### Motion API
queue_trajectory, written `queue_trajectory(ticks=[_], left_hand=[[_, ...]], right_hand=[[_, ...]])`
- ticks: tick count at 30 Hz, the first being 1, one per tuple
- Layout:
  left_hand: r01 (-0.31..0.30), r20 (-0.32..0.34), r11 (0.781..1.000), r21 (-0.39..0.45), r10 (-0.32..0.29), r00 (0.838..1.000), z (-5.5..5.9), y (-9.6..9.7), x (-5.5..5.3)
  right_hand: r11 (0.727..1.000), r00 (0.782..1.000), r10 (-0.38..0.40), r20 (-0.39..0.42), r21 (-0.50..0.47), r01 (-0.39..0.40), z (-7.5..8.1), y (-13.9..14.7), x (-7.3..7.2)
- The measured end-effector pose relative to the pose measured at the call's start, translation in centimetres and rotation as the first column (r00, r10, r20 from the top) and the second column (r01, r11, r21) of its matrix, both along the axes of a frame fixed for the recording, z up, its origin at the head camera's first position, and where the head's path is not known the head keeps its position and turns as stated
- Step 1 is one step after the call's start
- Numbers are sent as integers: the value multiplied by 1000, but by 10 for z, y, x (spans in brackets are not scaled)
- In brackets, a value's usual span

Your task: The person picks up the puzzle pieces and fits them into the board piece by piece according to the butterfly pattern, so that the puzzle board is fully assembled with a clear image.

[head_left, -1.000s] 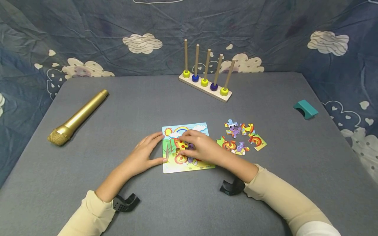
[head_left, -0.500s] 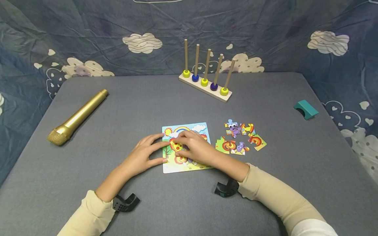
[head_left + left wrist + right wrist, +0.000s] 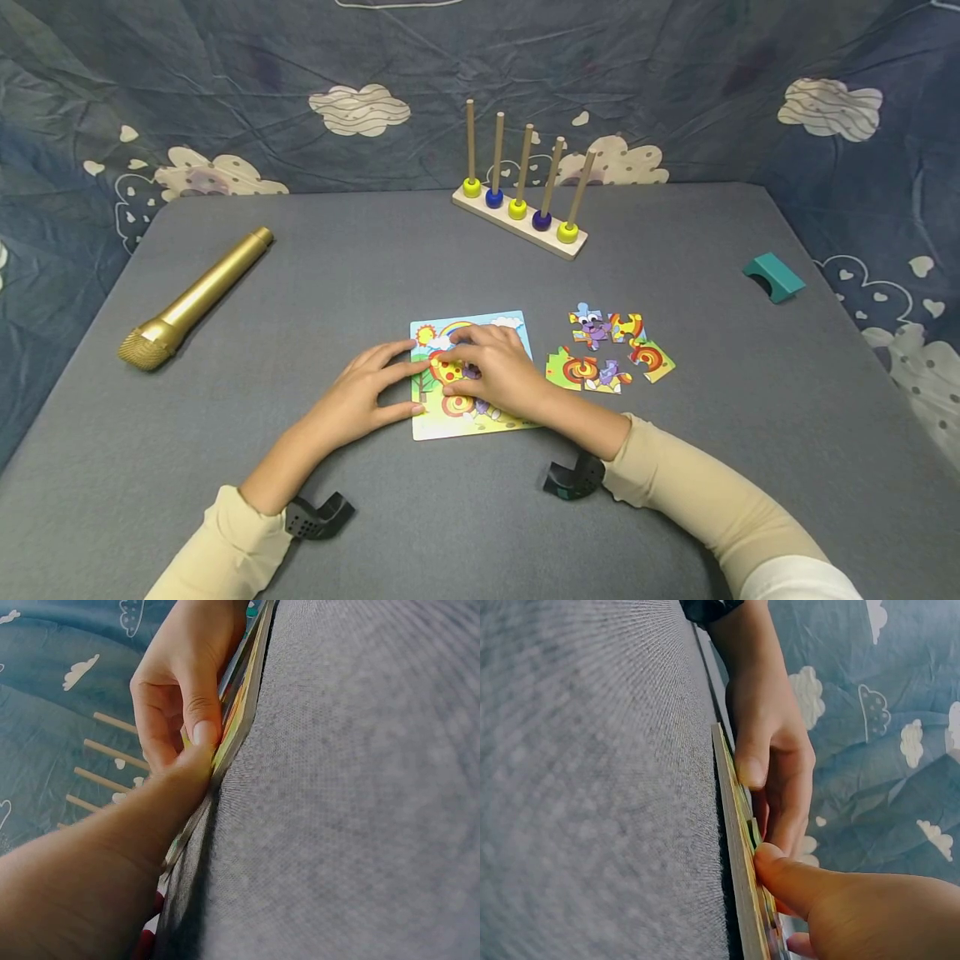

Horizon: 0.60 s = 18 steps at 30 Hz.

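A colourful puzzle board (image 3: pixel 438 427) with a sun and rainbow scene lies flat before me. My right hand (image 3: pixel 506 375) pinches a yellow-and-red puzzle piece (image 3: pixel 450 372) between thumb and fingers, over the board's left half. My left hand (image 3: pixel 367 387) rests at the board's left side, thumb on its lower edge and a fingertip beside that piece. In the right wrist view, the right thumb (image 3: pixel 776 862) presses at a piece edge that stands slightly above the board (image 3: pixel 739 855). Part of the picture is hidden under the right hand.
Several loose puzzle pieces (image 3: pixel 592 325) lie right of the board. Farther back stands a wooden peg stand (image 3: pixel 555 240) with yellow and blue beads. A gold microphone (image 3: pixel 202 292) lies at the left, a teal arch block (image 3: pixel 780 279) at the far right.
My right hand has slid left over the board with the puzzle piece, now close to the left fingertips. The left hand has stayed nearly still, a finger now reaching the piece.
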<state>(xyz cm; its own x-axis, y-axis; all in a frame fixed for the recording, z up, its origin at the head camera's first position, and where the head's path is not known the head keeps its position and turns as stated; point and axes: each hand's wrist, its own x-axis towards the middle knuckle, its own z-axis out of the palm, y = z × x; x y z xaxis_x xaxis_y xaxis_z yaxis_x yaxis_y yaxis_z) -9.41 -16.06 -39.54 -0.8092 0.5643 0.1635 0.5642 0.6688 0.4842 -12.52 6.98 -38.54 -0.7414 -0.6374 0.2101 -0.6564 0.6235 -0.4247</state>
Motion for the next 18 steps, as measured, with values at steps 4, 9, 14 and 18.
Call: queue_trajectory(ticks=[4, 9, 14, 18], left_hand=[[3, 14, 1000, -1, -3, 1000, 1, 0, 0], [10, 16, 1000, -3, -10, 1000, 2, 0, 0], [8, 14, 1000, -4, -8, 1000, 2, -1, 0], [6, 23, 1000, -13, -6, 1000, 2, -1, 0]], right_hand=[[1000, 1000, 6, 7, -2, -6, 0, 0, 0], [1000, 1000, 12, 12, 1, -12, 1, 0, 1], [999, 998, 7, 64, 39, -9, 3, 0, 2], [999, 988, 29, 151, 14, -32, 8, 3, 0]])
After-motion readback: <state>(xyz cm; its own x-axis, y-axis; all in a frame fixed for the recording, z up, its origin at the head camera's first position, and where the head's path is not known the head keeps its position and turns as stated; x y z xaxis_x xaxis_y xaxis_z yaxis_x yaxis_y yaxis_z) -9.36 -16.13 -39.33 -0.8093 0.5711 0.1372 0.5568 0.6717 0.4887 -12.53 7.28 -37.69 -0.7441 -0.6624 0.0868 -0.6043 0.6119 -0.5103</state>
